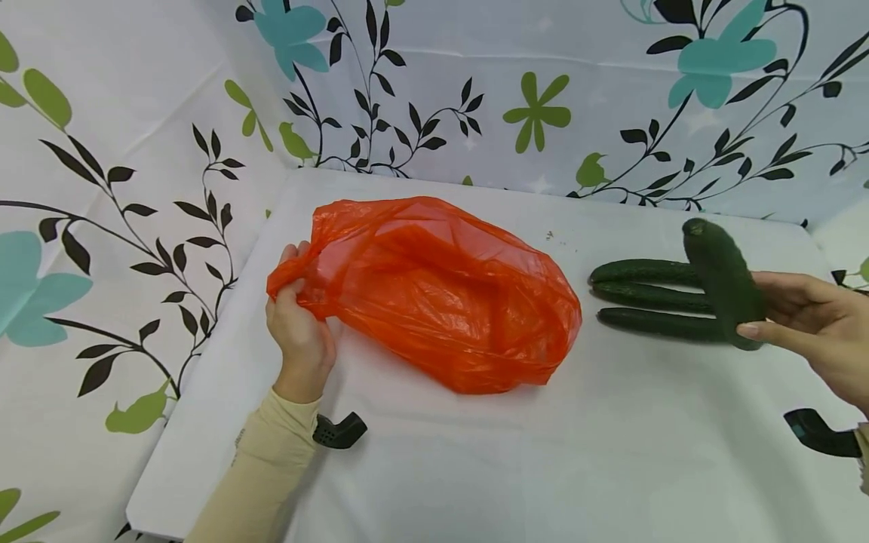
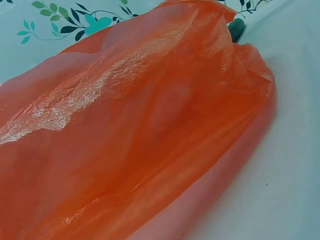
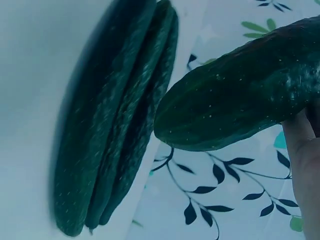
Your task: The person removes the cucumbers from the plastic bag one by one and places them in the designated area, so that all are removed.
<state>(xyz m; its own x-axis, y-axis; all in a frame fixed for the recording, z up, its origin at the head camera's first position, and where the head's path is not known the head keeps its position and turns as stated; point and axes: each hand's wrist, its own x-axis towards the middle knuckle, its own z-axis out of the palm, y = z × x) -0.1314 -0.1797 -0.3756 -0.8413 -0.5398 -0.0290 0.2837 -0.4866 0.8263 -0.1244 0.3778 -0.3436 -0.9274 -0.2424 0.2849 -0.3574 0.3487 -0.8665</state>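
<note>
An orange-red plastic bag (image 1: 441, 302) lies puffed out over the middle of the white table. My left hand (image 1: 299, 332) grips its gathered left end, with the thumb and fingers round the plastic. In the left wrist view the bag (image 2: 150, 120) fills most of the picture and hides that hand. My right hand (image 1: 815, 324) holds a dark green cucumber (image 1: 723, 279) by its lower part, raised and tilted over other cucumbers (image 1: 652, 296). Those three lie side by side on the table. The right wrist view shows the held cucumber (image 3: 235, 95) beside the lying ones (image 3: 112, 120).
The white table (image 1: 543, 467) has a far edge behind the bag. Cloth (image 1: 434, 83) printed with leaves and flowers hangs behind and spreads to the left. A few small crumbs (image 1: 551, 236) lie behind the bag. Black devices (image 1: 342, 431) sit at both wrists.
</note>
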